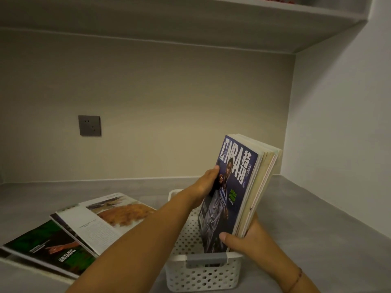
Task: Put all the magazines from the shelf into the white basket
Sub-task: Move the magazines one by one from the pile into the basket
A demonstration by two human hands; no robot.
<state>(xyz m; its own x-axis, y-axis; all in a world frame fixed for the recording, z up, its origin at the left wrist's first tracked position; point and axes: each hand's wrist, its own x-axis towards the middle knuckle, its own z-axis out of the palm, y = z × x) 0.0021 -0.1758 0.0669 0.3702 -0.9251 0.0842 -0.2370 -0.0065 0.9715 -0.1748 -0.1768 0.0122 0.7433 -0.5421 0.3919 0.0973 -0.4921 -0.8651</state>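
Magazine stack (243, 187) upright between both grips, foot in basket (203, 271) | left grip (208, 180) clasps far edge, right grip (243, 237) pinches near corner | likely heavy, floppy, slick: hold low | loose magazines (101, 220) left of grips

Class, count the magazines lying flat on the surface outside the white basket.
2: an open magazine left of the basket, and a green-covered one partly under it. Others may hide beneath.

Dim beige back wall (169, 98) with grey socket (89, 125)
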